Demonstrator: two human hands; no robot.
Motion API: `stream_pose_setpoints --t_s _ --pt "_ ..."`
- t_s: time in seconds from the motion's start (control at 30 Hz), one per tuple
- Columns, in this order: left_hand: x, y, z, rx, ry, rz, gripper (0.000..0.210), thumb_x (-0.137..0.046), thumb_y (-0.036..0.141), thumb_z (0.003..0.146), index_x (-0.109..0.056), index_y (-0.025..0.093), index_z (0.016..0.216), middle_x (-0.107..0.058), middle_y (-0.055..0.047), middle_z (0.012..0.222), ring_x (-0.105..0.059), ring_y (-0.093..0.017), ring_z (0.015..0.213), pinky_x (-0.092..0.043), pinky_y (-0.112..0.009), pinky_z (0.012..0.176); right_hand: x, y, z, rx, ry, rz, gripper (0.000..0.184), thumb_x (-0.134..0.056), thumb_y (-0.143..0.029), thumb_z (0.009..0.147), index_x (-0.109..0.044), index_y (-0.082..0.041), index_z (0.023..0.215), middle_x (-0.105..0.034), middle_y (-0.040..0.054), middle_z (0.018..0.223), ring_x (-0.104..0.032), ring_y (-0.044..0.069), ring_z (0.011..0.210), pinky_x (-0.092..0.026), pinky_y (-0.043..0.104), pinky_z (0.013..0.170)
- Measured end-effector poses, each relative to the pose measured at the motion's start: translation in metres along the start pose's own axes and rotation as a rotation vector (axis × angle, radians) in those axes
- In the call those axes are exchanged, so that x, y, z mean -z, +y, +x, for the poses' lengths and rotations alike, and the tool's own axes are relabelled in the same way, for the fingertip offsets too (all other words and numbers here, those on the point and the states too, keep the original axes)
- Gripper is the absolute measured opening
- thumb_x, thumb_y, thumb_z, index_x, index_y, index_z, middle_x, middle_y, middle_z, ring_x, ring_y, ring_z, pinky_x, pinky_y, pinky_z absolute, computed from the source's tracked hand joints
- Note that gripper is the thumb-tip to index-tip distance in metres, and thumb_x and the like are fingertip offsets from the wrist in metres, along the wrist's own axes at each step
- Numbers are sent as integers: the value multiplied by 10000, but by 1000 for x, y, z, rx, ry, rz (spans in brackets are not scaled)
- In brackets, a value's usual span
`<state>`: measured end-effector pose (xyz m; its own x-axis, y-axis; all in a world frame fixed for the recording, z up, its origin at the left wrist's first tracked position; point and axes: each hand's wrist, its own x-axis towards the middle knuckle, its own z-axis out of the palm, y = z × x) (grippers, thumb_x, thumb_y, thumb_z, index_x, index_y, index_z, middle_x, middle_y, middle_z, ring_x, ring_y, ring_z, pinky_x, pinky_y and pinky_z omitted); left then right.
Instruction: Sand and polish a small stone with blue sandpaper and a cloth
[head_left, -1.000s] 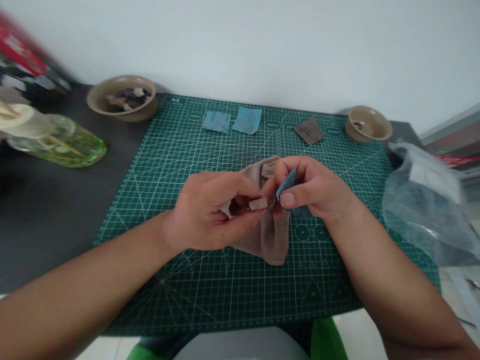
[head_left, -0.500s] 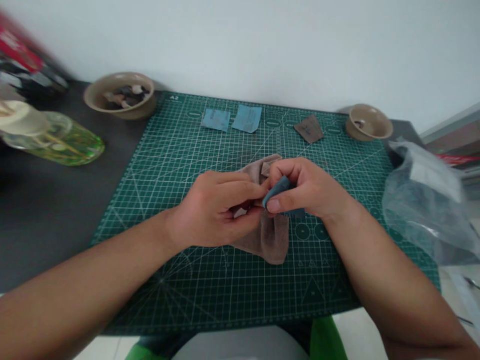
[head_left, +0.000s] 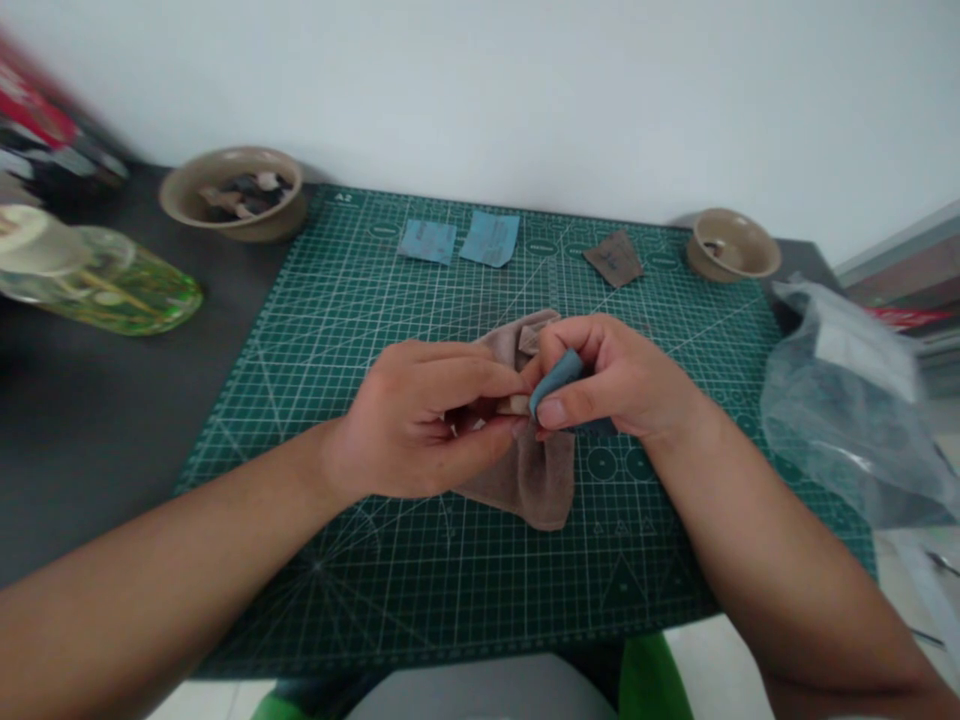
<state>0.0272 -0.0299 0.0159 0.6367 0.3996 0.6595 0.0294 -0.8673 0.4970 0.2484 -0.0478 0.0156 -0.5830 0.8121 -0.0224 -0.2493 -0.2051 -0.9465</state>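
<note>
The left hand (head_left: 420, 420) pinches a pale block (head_left: 514, 405); the right hand (head_left: 611, 375) pinches bent blue paper (head_left: 559, 372) at its end. Light, even pressure suits, above the cloth (head_left: 546, 485) beneath both.

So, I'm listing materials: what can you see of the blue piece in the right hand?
The blue piece is a thin, matte sheet, apparently paper-like, bent into a curve. The right hand pinches it above the green mat. Its lower-left end appears against the small pale piece in the left hand; the exact contact is hidden. Blue below the right hand may be more of it.
</note>
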Motion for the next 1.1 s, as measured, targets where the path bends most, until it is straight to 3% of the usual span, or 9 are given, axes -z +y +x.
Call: stream_pose_setpoints --t_s 0.3,0.6,0.73,0.9,0.97,1.1 --pt "0 -3 -1 -39 -6 59 67 -696 230 943 -634 228 968 -666 10 678 -583 -113 530 -449 -238 483 -1 -2 1 -20 35 -74 257 -931 -203 689 -679 -150 683 -679 -18 639 -570 99 577 -416 202 530" --pt "1 -4 0 -46 -83 88 63 -645 153 929 -618 203 905 -666 -3 689 -544 -101 519 -396 -230 474 0 -2 1 -24 61 -218 315 -933 -254 673 -631 -166 654 -651 -19 647 -532 113 614 -364 217 523" --pt "0 -6 -2 -25 -139 109 117 -601 105 925 -601 200 857 -650 -1 686 -554 -108 540 -398 -242 505 -3 -5 2 -11 94 -402 356 -900 -296 701 -575 -178 619 -580 -40 607 -490 106 601 -328 234 531" --pt "-5 -12 -7 -25 -174 277 142 -570 143 922 -568 219 802 -602 8 655 -520 -132 524 -337 -294 477 -11 -5 2 72 250 -774 343 -870 -278 720 -561 -184 605 -539 -44 596 -447 103 593 -305 262 544" --pt "-5 -11 -6 23 -134 251 157 -588 150 919 -560 224 783 -587 19 637 -518 -126 528 -341 -284 479 -10 -4 1 78 253 -732 368 -878 -319 736 -556 -188 615 -563 -35 616 -468 110 604 -322 263 553" --pt "-2 -2 -2 94 -41 47 111 -697 185 905 -623 222 831 -595 40 617 -510 -88 500 -358 -237 460 -4 -3 -2 12 100 -357 386 -902 -369 735 -565 -198 661 -609 -25 642 -512 123 600 -347 251 544"
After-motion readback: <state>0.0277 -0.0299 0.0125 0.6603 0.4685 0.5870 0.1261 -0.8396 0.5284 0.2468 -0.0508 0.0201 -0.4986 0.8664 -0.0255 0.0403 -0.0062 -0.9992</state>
